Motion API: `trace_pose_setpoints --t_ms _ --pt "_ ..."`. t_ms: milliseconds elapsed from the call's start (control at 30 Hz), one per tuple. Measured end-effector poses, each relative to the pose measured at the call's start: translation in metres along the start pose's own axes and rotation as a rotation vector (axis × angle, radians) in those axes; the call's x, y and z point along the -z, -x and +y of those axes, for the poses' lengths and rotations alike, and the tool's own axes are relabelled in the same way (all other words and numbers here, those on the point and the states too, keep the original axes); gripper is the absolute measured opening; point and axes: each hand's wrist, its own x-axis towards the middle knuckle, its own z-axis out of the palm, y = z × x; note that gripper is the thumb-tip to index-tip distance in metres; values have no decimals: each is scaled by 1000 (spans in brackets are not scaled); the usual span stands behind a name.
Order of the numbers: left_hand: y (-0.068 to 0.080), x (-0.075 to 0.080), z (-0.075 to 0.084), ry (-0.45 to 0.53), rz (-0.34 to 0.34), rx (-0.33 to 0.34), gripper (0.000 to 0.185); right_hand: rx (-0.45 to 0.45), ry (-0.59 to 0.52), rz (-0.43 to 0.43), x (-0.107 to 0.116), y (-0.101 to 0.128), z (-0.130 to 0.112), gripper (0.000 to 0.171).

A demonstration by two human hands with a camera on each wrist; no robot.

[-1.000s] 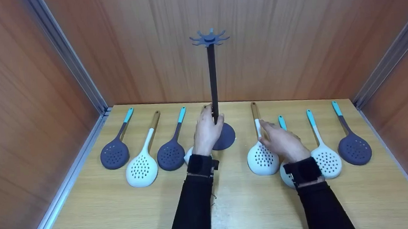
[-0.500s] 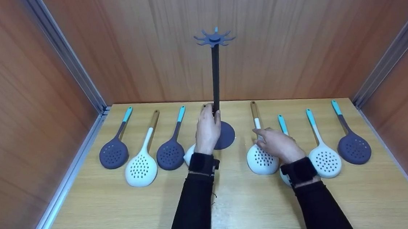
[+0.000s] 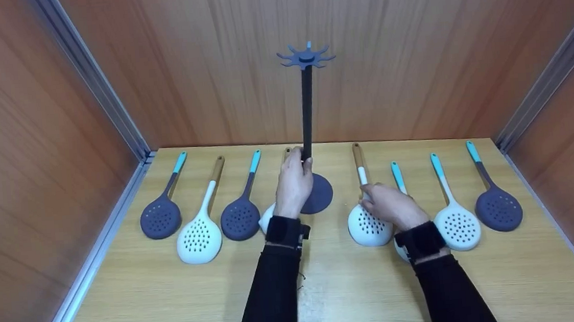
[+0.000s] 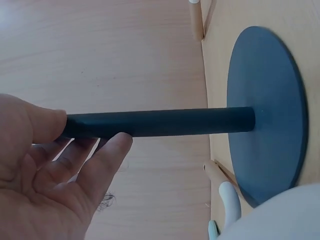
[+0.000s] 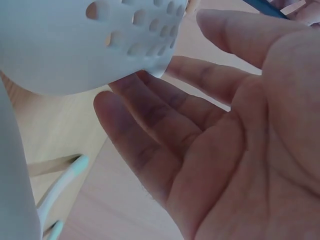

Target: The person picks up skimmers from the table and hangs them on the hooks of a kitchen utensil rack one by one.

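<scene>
My left hand (image 3: 293, 183) pinches the dark pole (image 4: 165, 122) of a utensil stand between thumb and fingers. The stand has a round base (image 4: 270, 100) and a ring of curved hooks (image 3: 306, 58) on top. My right hand (image 3: 390, 205) is at the neck of a white skimmer (image 3: 369, 228) with a brown handle end, which lies on the table. In the right wrist view, some fingertips (image 5: 107, 107) reach under the white skimmer's perforated head (image 5: 95, 45), and the thumb stands apart from it. Another white skimmer (image 3: 266, 219) is mostly hidden behind my left hand.
Left lie a dark skimmer (image 3: 161, 219), a white skimmer (image 3: 199, 242) and another dark one (image 3: 240, 218). Right are two white skimmers with turquoise ends, one (image 3: 397, 175) partly covered by my arm, the other (image 3: 457, 227) beside it, then a dark one (image 3: 499, 209). Wooden panels (image 3: 413, 69) enclose the table.
The stand's top has shifted to the right with my left hand on its pole. My right hand has moved slightly left and lowered to the white skimmer's neck, its fingers bending in.
</scene>
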Motion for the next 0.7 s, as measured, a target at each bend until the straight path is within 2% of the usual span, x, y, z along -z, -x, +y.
trace_pose_setpoints --t_ms 167,300,700 --pt "2 3 2 -18 -40 22 23 18 8 26 -1 -1 0 56" --pt "5 5 5 -40 -59 7 26 10 3 36 1 -1 -1 52" --pt "6 8 5 -51 -90 -8 23 -24 -13 -1 0 1 -3 22"
